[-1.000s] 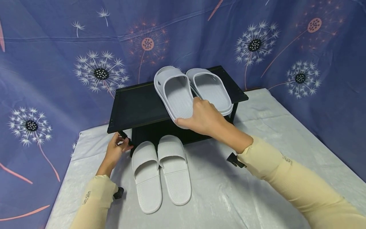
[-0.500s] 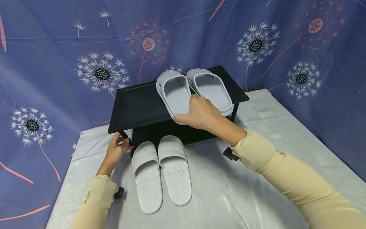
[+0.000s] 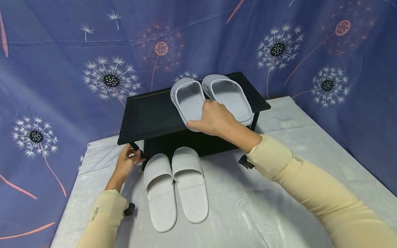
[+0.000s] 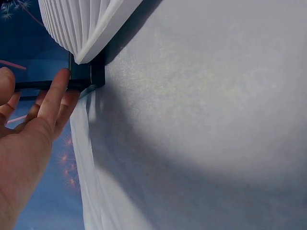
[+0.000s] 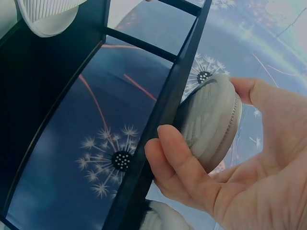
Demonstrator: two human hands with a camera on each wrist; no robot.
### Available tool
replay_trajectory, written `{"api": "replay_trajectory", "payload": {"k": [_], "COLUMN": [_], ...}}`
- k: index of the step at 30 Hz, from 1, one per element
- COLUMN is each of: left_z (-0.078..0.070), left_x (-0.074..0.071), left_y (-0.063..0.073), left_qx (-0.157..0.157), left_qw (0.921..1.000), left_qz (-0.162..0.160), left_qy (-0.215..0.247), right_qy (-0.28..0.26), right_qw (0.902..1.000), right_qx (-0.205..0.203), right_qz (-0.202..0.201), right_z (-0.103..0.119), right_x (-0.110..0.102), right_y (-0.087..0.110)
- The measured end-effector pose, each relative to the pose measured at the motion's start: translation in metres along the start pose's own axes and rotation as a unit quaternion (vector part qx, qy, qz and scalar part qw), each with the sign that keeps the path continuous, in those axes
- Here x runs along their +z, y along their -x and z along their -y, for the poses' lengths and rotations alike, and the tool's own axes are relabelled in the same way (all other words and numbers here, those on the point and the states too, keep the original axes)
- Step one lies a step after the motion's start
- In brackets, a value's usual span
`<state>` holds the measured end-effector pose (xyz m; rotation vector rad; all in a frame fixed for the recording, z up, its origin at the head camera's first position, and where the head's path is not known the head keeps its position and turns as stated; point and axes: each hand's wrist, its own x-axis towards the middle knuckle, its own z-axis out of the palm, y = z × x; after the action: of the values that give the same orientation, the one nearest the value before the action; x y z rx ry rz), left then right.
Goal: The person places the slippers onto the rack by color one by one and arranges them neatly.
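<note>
My right hand [image 3: 215,119] grips the heel end of a pale grey slipper [image 3: 190,98] on the top shelf of a black shoe rack [image 3: 149,113]. In the right wrist view, the thumb and fingers [image 5: 184,160] pinch both sides of that slipper's heel [image 5: 223,124], which juts over the shelf's front edge. Its mate [image 3: 231,98] lies close on its right, toe to the back. At the rack's left end, my left hand [image 3: 124,164] holds the front leg; in the left wrist view its fingers curl about the black bar [image 4: 33,85].
Two white ribbed slippers, one left [image 3: 162,206] and one right [image 3: 193,199], stand side by side before the rack, toes at its lower shelf [image 3: 183,141]. A pale cloth [image 3: 279,213] covers the table. A blue dandelion-print curtain [image 3: 198,34] hangs behind.
My right hand has moved slightly left and back. The held slipper's toe has come down and its heel has shifted back, so it lies flatter beside its mate. My left hand stays put.
</note>
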<state>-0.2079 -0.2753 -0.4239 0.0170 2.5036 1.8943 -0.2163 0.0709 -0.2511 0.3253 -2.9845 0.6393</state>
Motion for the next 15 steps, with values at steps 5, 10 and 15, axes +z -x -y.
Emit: {"api": "replay_trajectory", "payload": {"k": [5,10,15], "left_z": [-0.009,-0.007,0.000], "left_x": [0.001,0.000,0.000], "left_y": [0.002,0.002,-0.001], "left_qx": [-0.009,-0.017,-0.007], "left_qw": [1.0000,0.9998,0.9999], "left_qz": [0.003,0.002,-0.001], "left_qy": [0.001,-0.003,-0.007], "right_qy": [0.009,0.024,0.056], "right_qw": [0.9998,0.9993,0.9981], "right_qx": [-0.013,-0.026,-0.026], "right_qz": [-0.009,-0.013,0.003], "right_z": [0.002,0.003,0.005], "right_x": [0.001,0.003,0.003], "right_y": [-0.002,-0.005,-0.006]}}
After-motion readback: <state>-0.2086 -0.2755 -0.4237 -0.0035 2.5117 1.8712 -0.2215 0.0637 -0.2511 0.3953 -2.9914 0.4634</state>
